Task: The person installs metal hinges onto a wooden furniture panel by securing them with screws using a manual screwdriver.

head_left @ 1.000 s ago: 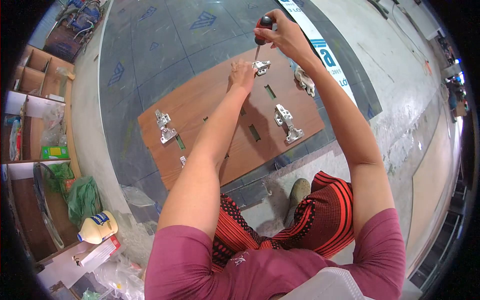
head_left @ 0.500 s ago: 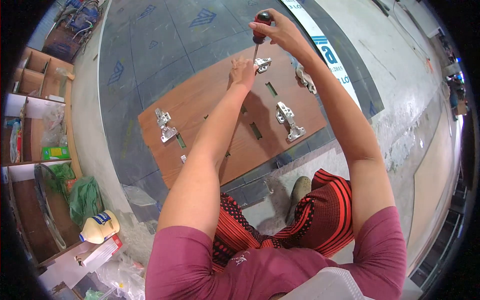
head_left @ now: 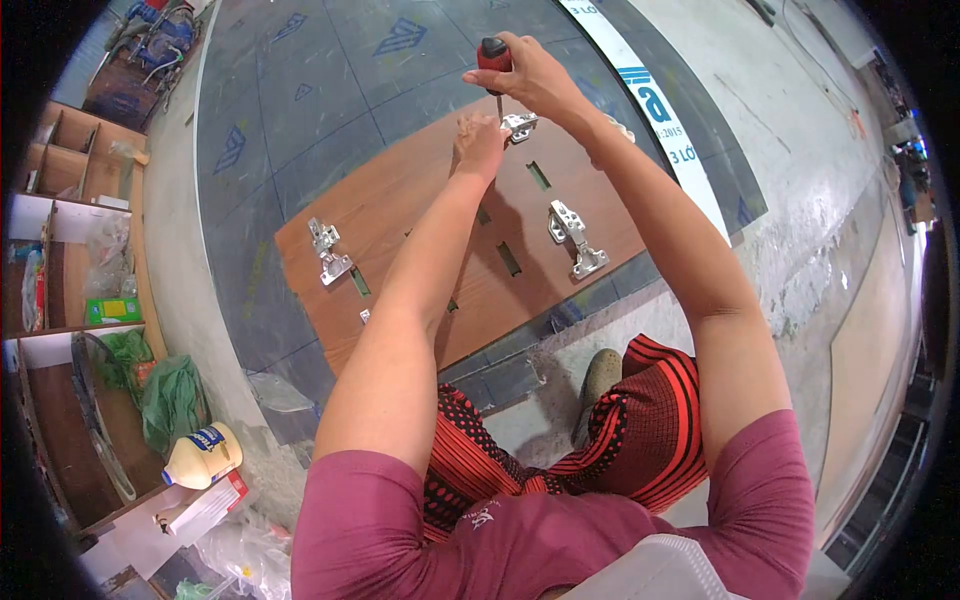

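Note:
My right hand (head_left: 540,82) grips the red and black handle of a screwdriver (head_left: 495,62), which stands almost upright with its shaft pointing down. By the shaft's lower end, my left hand (head_left: 478,142) is closed at a silver cabinet hinge (head_left: 519,127) at the far edge of a brown wooden panel (head_left: 400,262). The fingers partly cover that hinge, and the screwdriver's tip is hidden. Another hinge (head_left: 577,240) lies on the panel's right part and a third hinge (head_left: 329,252) on its left. Several narrow slots are cut in the panel.
Beneath the panel is a dark printed sheet (head_left: 330,110), with a white lettered strip (head_left: 650,105) along its right. An open wooden shelf unit (head_left: 80,255) stands at left, near a green bag (head_left: 172,400) and a cream jug (head_left: 203,456). My shoe (head_left: 600,378) is close to the panel.
The screwdriver and my right hand have shifted left and slightly down. My left hand stays at the far hinge. My right forearm now covers most of the glove lying beside the panel.

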### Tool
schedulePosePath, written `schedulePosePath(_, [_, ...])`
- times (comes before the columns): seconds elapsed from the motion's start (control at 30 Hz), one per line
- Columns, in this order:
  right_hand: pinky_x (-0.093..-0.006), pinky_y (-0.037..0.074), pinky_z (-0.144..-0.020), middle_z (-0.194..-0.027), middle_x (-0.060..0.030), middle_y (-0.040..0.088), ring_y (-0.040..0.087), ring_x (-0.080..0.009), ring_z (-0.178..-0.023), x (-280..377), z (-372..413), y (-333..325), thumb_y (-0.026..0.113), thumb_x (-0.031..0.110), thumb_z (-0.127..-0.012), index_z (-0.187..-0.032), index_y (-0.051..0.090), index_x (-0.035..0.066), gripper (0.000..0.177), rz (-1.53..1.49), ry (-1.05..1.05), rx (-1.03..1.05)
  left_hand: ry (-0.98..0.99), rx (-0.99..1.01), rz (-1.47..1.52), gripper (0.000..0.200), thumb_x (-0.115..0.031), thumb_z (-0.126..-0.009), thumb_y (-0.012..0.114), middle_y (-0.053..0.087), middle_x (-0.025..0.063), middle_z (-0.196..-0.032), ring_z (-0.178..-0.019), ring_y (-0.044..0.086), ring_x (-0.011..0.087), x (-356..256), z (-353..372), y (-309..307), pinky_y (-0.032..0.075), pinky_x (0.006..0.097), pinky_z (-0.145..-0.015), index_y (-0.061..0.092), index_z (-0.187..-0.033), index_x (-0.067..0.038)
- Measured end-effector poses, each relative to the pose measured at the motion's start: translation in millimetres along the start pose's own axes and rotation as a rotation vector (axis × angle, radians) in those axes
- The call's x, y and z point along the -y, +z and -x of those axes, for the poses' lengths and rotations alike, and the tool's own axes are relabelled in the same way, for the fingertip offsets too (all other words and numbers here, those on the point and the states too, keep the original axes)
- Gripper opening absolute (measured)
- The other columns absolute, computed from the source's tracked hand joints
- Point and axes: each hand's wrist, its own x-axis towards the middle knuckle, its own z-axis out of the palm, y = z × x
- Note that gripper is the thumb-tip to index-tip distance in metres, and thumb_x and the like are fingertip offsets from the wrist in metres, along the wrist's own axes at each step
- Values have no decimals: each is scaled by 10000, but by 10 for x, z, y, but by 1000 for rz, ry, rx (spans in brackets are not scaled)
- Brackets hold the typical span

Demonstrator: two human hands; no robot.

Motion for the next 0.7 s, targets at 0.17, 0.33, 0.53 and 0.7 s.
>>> schedulePosePath(0.17, [-332,475,-720,-909,-135,610,597,-247,-789,-177,-95,5,749,396,-750,-1058,558,43,506,-403,39,313,38,5,-50,258,-294,-850,611,607,139,-1000,-1040,524,337,75,-42,77,453,437,-868,679,-919,-55])
schedulePosePath(0.33, [-339,476,-714,-885,-157,617,610,-248,-805,-77,27,54,749,400,-744,-1025,538,33,508,-46,-56,63,82,-37,-8,266,-291,-832,624,606,162,-972,-1028,524,350,89,-47,79,444,441,-866,681,-876,-35])
schedulePosePath(0.53, [-362,490,-673,-803,-159,638,634,-271,-703,-121,-60,-79,750,426,-734,-973,512,13,533,3,19,-125,56,34,42,270,-279,-826,629,591,176,-1031,-1055,505,364,87,-65,71,443,452,-871,676,-928,-33])
schedulePosePath(0.7, [-320,513,-611,-788,-139,641,650,-196,-677,-187,-76,-133,728,436,-764,-986,502,6,534,-52,95,-87,-4,103,24,263,-277,-844,614,579,166,-1074,-1078,498,367,-5,-40,-71,443,450,-896,673,-956,-47])
